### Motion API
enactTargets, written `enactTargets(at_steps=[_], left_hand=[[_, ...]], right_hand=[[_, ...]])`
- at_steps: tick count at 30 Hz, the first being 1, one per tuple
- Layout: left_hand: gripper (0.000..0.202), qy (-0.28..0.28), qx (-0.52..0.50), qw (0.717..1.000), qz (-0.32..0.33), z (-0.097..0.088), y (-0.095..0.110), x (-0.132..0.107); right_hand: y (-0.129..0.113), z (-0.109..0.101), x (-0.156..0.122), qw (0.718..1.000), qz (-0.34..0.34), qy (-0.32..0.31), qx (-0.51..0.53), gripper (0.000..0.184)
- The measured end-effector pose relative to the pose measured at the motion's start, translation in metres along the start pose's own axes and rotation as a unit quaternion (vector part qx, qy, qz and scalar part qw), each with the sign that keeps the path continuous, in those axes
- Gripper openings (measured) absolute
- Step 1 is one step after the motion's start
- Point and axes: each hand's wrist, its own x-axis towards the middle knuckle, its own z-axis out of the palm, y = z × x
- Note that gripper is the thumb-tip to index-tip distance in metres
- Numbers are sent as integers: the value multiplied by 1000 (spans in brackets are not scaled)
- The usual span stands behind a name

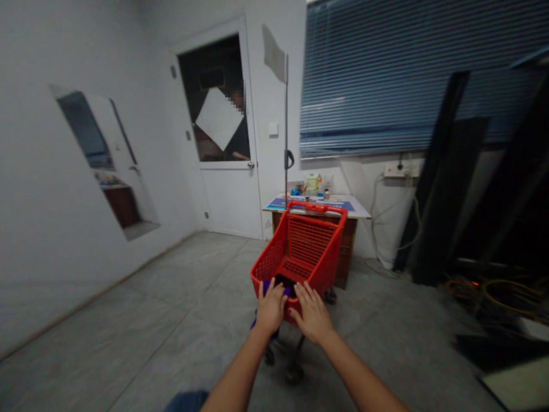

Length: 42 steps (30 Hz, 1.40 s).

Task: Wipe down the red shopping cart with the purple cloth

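A small red plastic shopping cart [302, 252] stands on the grey tiled floor in front of me, its far end toward a desk. My left hand [270, 309] is curled over the cart's near rim and also over a purple item [269, 286] there. My right hand [312, 313] lies next to it on the rim, fingers stretched forward over the edge. Something dark lies inside the basket near my hands. The cart's wheels show below my wrists.
A wooden desk [360, 210] with small items stands against the wall behind the cart. A white door [231, 194] with a window is at the back left, a thin pole [286, 131] beside it. Dark panels [446, 194] and coiled cables [501, 292] fill the right side.
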Motion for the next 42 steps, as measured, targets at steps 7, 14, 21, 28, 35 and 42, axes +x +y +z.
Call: enactTargets(at_steps=[7, 14, 21, 28, 35, 42], left_hand=[[33, -4, -19, 1000, 16, 1, -1, -4], [37, -1, -39, 999, 4, 1, -16, -7], [36, -6, -46, 999, -5, -5, -31, -4], [39, -18, -41, 999, 0, -14, -46, -2], [36, -19, -70, 997, -20, -8, -47, 4], [37, -33, -71, 997, 3, 2, -22, 1]], right_hand=[[3, -6, -3, 1000, -18, -4, -5, 67], [25, -18, 29, 1000, 14, 13, -24, 63], [18, -10, 33, 999, 11, 36, -19, 62], [3, -6, 29, 999, 23, 41, -14, 63], [5, -10, 21, 999, 25, 18, -32, 65], [6, -14, 19, 999, 41, -1, -33, 68]])
